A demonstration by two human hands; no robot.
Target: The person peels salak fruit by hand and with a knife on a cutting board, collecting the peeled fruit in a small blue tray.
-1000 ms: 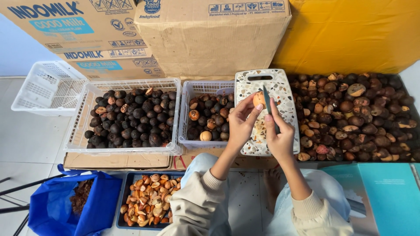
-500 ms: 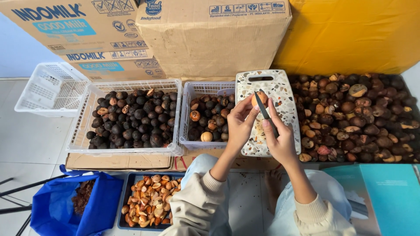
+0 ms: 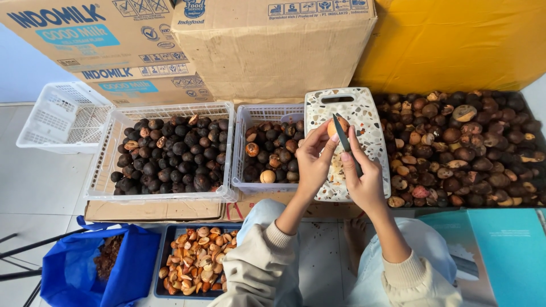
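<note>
The head view looks down on two hands held together over one speckled cutting board (image 3: 364, 113) that lies between a basket and a heap. The left hand (image 3: 313, 162) has its grip clenched around one small orange nut (image 3: 336, 126), pinched at the fingertips above the upper half of the board. The right hand (image 3: 364, 179) grips one dark-bladed knife (image 3: 343, 136), its blade tip touching the nut. Three white baskets stand in a row to the left: the far one (image 3: 57, 122) shows only its mesh, the middle one (image 3: 122, 187) is full of dark round nuts too many to count, and the small one (image 3: 242, 142) just beside the board holds a mix of dark and brown nuts, with one pale nut (image 3: 267, 176) near its front edge. To the right of the board lies one wide heap of brown nuts and shells (image 3: 466, 148), touching the board's edge. Two cardboard boxes (image 3: 273, 51) stand behind the baskets, and one yellow sheet (image 3: 455, 45) hangs behind the heap. Nearer the person, one blue tray (image 3: 161, 267) carries tan shell halves, and one blue bag (image 3: 74, 273) beside it holds brownish scraps. One teal panel (image 3: 506, 250) lies at the lower right.
</note>
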